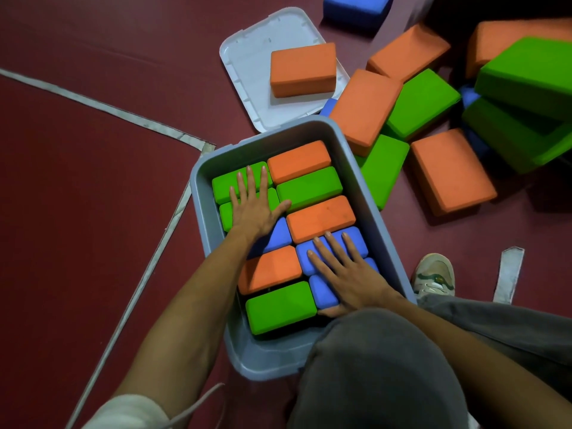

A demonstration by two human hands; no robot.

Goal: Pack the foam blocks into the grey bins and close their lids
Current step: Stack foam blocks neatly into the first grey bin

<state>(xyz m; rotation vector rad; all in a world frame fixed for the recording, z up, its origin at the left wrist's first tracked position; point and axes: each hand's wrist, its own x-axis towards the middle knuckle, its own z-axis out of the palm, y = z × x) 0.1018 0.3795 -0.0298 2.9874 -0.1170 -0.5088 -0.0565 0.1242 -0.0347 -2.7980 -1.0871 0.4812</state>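
step: pressing top layer flat | left hand (252, 204), right hand (346, 267) flat, gripping nothing | rectangular grey plastic bin (376, 193) centre, full of foam blocks (320, 216) | next: clear orange foam block (303, 69) off white plastic lid (244, 69) at 12 o'clock

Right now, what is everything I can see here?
bin: one, grey, on the floor, lid off
packed blocks: about ten showing, green, orange, blue, in the bin
lid: one, pale grey, on the floor beyond the bin
orange block: one, orange, on the lid
loose blocks: heap, uncountable, orange, green, blue, right of the bin
floor: dark red, pale lines
shoe: one, pale, beside the bin
left hand: one, flat on green packed blocks
right hand: one, flat on blue packed blocks
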